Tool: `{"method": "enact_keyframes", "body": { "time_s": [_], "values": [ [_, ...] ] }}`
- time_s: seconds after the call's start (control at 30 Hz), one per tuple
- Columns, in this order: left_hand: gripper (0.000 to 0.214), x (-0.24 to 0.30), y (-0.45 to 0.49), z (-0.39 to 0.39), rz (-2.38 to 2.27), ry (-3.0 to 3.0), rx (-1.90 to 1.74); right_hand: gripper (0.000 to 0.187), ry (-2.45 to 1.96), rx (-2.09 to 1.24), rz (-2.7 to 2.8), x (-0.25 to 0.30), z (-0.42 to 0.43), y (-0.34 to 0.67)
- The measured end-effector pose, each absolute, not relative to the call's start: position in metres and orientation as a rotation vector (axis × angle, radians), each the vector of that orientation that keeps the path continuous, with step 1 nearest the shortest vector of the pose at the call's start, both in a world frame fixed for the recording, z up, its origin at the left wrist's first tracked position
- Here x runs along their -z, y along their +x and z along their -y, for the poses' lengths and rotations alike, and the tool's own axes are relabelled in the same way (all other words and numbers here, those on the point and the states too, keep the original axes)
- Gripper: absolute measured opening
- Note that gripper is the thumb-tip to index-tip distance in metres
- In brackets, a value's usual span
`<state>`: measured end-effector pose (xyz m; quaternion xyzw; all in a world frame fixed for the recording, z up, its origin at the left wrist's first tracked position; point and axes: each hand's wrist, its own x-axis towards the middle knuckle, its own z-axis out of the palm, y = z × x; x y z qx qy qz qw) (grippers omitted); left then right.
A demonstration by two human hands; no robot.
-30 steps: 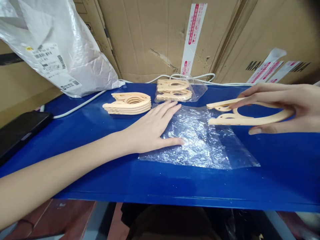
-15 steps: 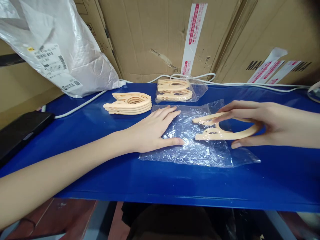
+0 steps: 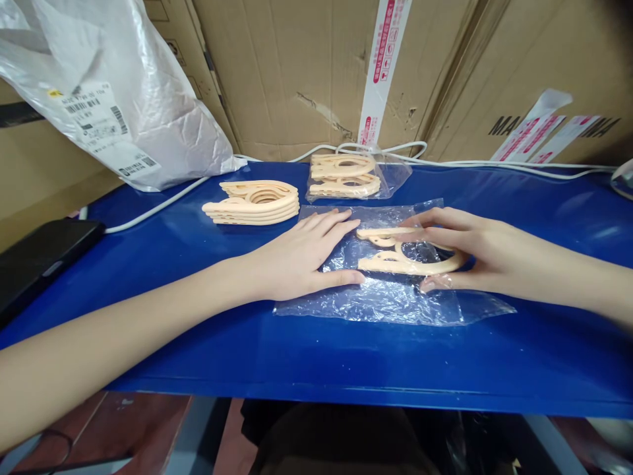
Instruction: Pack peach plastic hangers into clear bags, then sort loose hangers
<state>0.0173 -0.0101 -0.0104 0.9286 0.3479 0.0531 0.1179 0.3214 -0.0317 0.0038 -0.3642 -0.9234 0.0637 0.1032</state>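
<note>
My left hand [image 3: 309,254] lies flat with fingers spread on the left part of a clear plastic bag [image 3: 386,307]. My right hand [image 3: 475,247] grips a beige folding hanger [image 3: 410,264] by its rounded end. The hanger is folded, its two arms pointing left toward my left hand, and it overlaps the middle of the bag. Whether the hanger is inside the bag or on top of it, I cannot tell for sure. Left of the bag, several matching folded hangers [image 3: 254,208] form a stack. Behind it, more hangers [image 3: 343,175] sit in a clear bag.
Everything lies on a blue tabletop [image 3: 316,369]. Large cardboard boxes [image 3: 287,79] stand along the back, with a white cable [image 3: 158,208] running in front of them. A white parcel bag [image 3: 163,119] leans at the back left. A black phone-like device [image 3: 49,260] lies at the left.
My right hand has moved left with the folding hanger, bringing it further over the bag's area and close to my left hand. My left hand stays in place on the bag.
</note>
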Motion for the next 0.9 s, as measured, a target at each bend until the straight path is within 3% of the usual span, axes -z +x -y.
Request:
{"method": "enact_keyframes", "body": {
  "time_s": [0.7, 0.9],
  "values": [
    [0.090, 0.008, 0.019, 0.010, -1.037, 2.699, -0.094, 0.052, -1.153, -0.222, 2.784, -0.021, 0.031, 0.334],
    [0.087, 0.009, 0.019, 0.009, -1.006, 2.741, -0.135, 0.055, -1.055, -0.134, 2.710, -0.005, 0.033, 0.318]
  ]
}}
